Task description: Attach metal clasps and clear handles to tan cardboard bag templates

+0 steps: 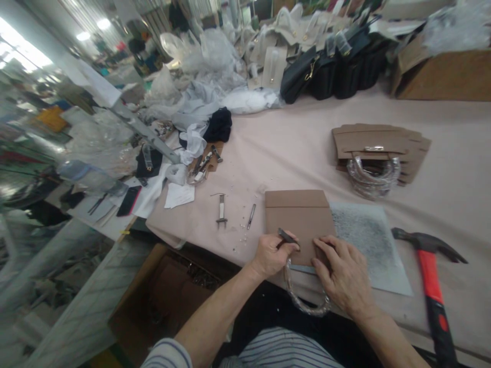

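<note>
A tan leather bag panel [299, 217] lies flat near the table's front edge, partly on a grey pad [366, 240]. Its plastic-wrapped handle [303, 301] loops down over the edge toward me. My left hand [272, 253] is closed, pinching a small dark metal tool [287, 236] against the panel's lower edge. My right hand [339, 273] lies on the panel's lower right corner, fingers pressed down flat and holding it in place.
A red-handled hammer [431, 278] lies at the right. A second tan bag [378, 148] with wrapped handle sits farther back. Small metal tools [221, 209] lie left of the panel. Black bags [330, 71], plastic wrap and cloth clutter the far side. A cardboard box [441, 74] stands back right.
</note>
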### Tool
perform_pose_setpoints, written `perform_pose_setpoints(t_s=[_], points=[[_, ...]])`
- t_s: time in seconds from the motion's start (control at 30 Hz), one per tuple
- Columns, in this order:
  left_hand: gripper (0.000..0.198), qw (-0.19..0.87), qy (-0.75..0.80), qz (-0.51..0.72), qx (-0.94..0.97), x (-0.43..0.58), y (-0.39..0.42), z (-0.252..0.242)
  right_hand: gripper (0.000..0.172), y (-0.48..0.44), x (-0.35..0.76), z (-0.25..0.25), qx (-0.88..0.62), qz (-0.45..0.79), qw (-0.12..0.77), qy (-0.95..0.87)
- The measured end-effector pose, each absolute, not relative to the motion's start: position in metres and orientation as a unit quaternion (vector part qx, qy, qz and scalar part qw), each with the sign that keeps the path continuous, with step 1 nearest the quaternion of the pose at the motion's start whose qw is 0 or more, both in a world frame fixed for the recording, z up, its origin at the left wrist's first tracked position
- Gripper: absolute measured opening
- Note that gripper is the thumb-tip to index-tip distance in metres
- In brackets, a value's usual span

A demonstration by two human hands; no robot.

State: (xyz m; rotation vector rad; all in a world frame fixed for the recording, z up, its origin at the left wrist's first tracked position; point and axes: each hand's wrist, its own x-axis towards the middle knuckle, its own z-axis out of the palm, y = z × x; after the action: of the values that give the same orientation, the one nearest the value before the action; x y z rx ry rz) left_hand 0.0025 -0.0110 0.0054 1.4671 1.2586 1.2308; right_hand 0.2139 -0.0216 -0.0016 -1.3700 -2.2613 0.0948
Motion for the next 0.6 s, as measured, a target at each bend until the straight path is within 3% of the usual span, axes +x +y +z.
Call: perform_pose_setpoints(t_s=[0.6], points=[[0.013,0.423,0.494,0.470,0.596,0.014,-0.005,0.013,0.026,-0.022,0.212,-0.002,-0.502,0.007,0.255,-0.826]])
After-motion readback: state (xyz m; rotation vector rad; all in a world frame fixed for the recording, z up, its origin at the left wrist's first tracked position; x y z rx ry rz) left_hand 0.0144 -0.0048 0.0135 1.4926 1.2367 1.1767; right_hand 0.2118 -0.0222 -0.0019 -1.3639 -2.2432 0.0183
